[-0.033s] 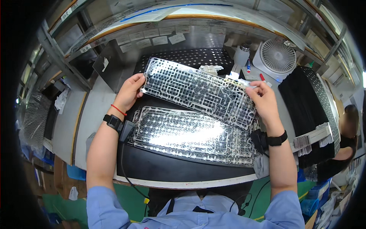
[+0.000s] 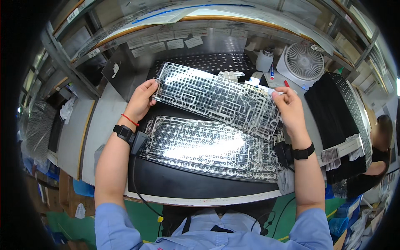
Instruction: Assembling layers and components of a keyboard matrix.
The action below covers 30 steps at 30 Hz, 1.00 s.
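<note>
Between my hands I hold up a clear keyboard membrane (image 2: 216, 98), a long transparent sheet patterned with rings and pale traces. It slants downward from left to right, raised above the work surface. My left hand (image 2: 143, 98) pinches its left end; my right hand (image 2: 288, 109) pinches the upper right corner, beside a small white tail strip. Below it a stack of similar clear membranes (image 2: 200, 146) lies on the black mat (image 2: 166, 181), with bright glare across its middle. The held sheet overlaps the stack's upper right part in view.
A white fan (image 2: 303, 62), a bottle (image 2: 264, 60) and markers (image 2: 272, 71) stand at the back right. Black sheets (image 2: 333, 112) with a white paper stack (image 2: 343, 150) lie at right. Behind is a perforated black panel (image 2: 208, 60). Another person's arm (image 2: 375, 168) shows at far right.
My right hand has shifted very slightly to the right, and the reflections on the held membrane's right part differ. The stack has not moved.
</note>
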Motion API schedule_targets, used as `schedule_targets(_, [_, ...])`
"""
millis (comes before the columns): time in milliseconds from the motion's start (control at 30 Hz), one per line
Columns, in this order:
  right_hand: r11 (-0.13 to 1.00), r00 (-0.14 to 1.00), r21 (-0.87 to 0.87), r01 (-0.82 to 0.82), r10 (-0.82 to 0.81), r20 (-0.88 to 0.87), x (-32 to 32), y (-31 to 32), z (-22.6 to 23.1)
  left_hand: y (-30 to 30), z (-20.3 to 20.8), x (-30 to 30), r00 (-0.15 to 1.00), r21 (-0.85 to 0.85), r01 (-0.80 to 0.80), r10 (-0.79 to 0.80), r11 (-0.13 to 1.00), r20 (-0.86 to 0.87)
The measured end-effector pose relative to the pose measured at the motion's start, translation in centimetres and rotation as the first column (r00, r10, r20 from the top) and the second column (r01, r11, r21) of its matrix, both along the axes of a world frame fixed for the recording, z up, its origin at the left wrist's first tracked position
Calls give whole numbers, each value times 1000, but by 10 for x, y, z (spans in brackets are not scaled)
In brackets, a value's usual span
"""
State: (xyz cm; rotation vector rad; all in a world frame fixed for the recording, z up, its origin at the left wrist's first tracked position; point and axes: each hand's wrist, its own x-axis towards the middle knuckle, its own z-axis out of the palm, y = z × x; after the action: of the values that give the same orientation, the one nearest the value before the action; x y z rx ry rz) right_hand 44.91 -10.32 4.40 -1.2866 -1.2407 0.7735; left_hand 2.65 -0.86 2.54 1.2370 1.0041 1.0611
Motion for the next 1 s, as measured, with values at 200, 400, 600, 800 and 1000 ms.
schedule_targets(200, [996,995,-48,-79,76,-71,7,3,-2,7,-7,-6,994,14,-89,88,996,61])
schedule_targets(400, [983,998,-178,-40,31,-49,1,1,3,5,-5,-2,984,7,-165,165,986,-73])
schedule_targets(600, [958,996,-282,-43,65,68,-1,-1,-3,5,-6,-6,986,33,-147,150,989,-75])
schedule_targets(800, [975,988,-180,-131,115,-100,2,0,2,7,-7,-8,993,46,-117,116,992,37])
schedule_targets(1000, [986,986,-99,-137,127,-105,1,0,2,5,-5,-6,990,25,-97,93,995,107])
